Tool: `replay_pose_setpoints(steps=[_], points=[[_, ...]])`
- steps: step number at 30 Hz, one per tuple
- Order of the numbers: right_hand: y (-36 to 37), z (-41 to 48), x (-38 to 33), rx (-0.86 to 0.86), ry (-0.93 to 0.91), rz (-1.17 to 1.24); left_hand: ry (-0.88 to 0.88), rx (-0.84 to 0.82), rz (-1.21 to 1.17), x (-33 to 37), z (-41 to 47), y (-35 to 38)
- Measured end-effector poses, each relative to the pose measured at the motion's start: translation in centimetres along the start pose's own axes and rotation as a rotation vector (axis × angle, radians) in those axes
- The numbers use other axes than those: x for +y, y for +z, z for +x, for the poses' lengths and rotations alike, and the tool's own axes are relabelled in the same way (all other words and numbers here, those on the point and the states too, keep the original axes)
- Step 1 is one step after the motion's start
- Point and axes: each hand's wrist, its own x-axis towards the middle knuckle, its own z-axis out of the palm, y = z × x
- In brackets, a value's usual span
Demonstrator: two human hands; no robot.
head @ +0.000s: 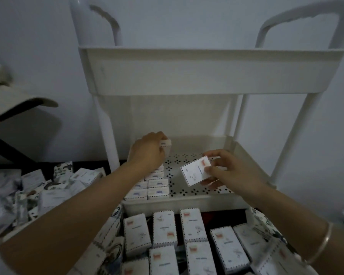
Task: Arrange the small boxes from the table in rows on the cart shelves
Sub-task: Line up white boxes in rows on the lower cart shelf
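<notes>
Few rowed boxes (153,187) on lower shelf (187,204); many loose boxes (195,225) on worktop (222,213). Left grip (147,151) pinches one box (165,143), right grip (226,171) holds second box (196,170).

A white cart (105,124) is seen with two shelves. The inside of the top shelf (207,76) is hidden. The lower shelf (189,162) is made with a floor full of little holes. Small boxes (157,188) are lined up in two rows on its left side. In front, a dark table (216,213) is covered with more boxes (193,225) laid flat, and a loose pile (52,195) is heaped at the left.
</notes>
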Motion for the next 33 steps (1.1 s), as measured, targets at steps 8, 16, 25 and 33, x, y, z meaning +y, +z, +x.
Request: replay_pose_setpoints(steps=[8,16,25,33], points=[[1.2,4.3,-0.9,0.085,-0.056,-0.21,-0.039,-0.085,0.169,0.3,-0.5,-0.7],[3.6,9.5,-1.5,-0.024,-0.337,-0.868,-0.108,-0.23,0.336,0.0,-0.6,-0.7],[6.4,13.0,-0.4,-0.002,-0.282,-0.572,-0.075,-0.274,0.489,0.0,-0.2,-0.6],[7.9,12.9,0.1,-0.177,-0.119,-0.369,0.027,-0.236,0.555,1.9,-3.0,-2.1]])
